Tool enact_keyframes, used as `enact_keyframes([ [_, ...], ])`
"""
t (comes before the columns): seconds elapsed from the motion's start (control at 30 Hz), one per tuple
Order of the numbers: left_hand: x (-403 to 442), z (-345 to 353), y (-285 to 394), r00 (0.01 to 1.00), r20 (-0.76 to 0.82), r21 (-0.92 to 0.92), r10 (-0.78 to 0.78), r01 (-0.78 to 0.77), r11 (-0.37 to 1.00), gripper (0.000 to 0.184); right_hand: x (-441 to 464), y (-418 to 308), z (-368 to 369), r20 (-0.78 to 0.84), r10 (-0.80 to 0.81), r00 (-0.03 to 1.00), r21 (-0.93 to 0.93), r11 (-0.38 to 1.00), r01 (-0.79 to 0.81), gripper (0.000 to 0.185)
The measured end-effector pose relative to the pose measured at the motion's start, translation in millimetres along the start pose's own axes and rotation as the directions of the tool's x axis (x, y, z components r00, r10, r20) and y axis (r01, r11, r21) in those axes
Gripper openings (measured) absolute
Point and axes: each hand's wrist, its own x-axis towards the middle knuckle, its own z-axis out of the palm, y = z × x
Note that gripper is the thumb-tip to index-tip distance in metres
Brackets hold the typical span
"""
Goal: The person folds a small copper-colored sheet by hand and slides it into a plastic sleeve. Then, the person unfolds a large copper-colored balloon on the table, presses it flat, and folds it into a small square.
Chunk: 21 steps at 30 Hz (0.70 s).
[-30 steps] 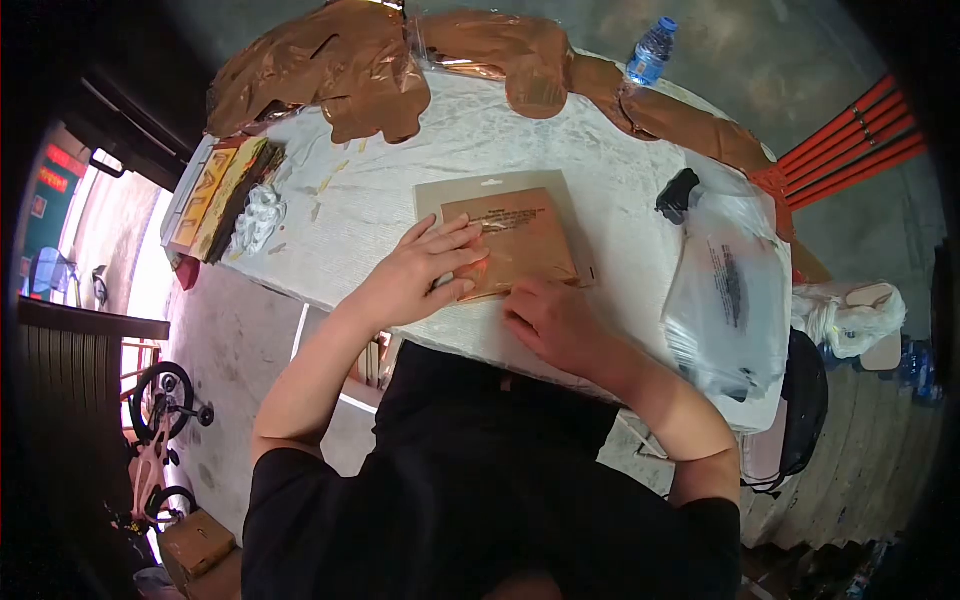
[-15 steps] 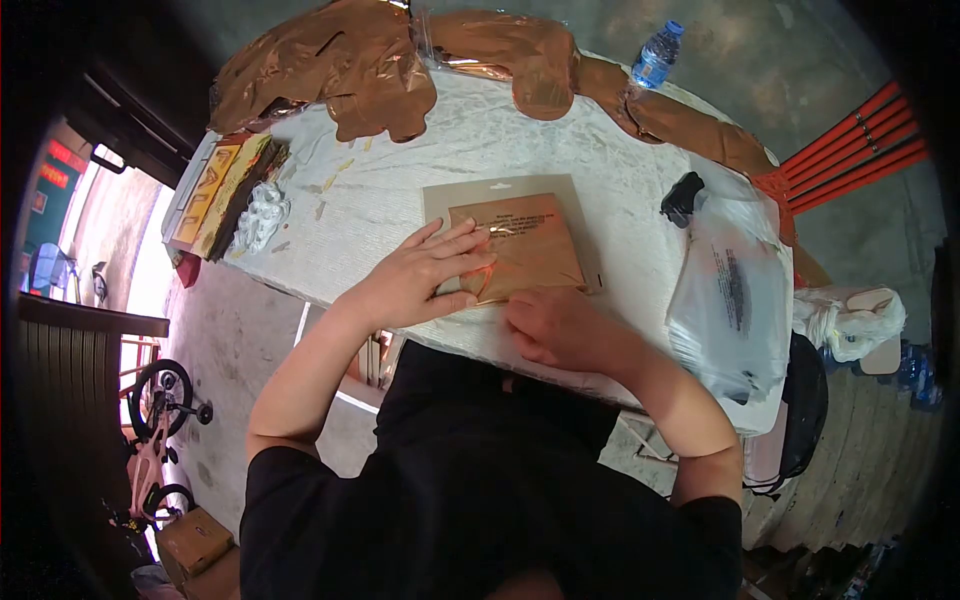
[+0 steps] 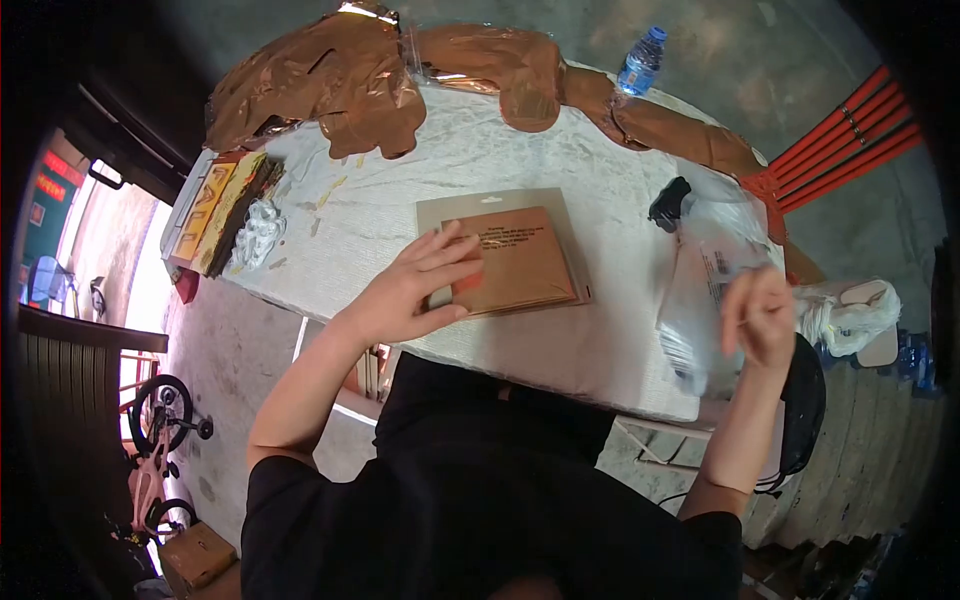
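A flat copper-coloured packet [image 3: 525,265] with printed black text lies on a grey-beige card [image 3: 573,220] with a hanging slot. My left hand [image 3: 425,285] rests over the packet's left side, fingers spread and thumb apart, holding nothing. Raised over the right end of the table is my right hand [image 3: 760,315], its fingers curled and slightly blurred; whether it holds anything is not clear. Beneath and beside it lies a stack of clear plastic bags [image 3: 690,300] with dark print. A small black item [image 3: 669,203] sits at the stack's upper left.
Copper foil shapes [image 3: 375,90] line the far edge of the white table [image 3: 440,160], near a water bottle [image 3: 641,62]. Yellow-orange packs [image 3: 215,210] and crumpled white plastic [image 3: 260,235] lie at the left. Red poles [image 3: 840,145] stand beyond the right edge.
My right hand has left the packet's lower edge and moved right to the plastic bags. My left hand stays on the packet. The view has shifted slightly.
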Motion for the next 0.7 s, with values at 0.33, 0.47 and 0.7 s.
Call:
enact_keyframes([
  [0.33,-49.1,6.0,37.1,0.991,-0.100,0.156,0.093,-0.077,0.985,0.055,-17.9,60.6,37.8,0.208,0.501,0.840,-0.768,0.616,-0.178,0.013],
  [0.47,-65.0,15.3,38.5,0.979,-0.179,0.298,0.097,-0.040,0.954,0.044,-24.1,75.9,41.8,0.085,0.577,0.812,-0.968,0.240,-0.069,0.017],
  [0.7,-56.0,21.3,44.8,0.936,-0.252,0.400,0.245,-0.130,0.907,0.029,-25.9,99.1,40.8,0.090,0.226,0.970,-0.989,0.138,0.060,0.029],
])
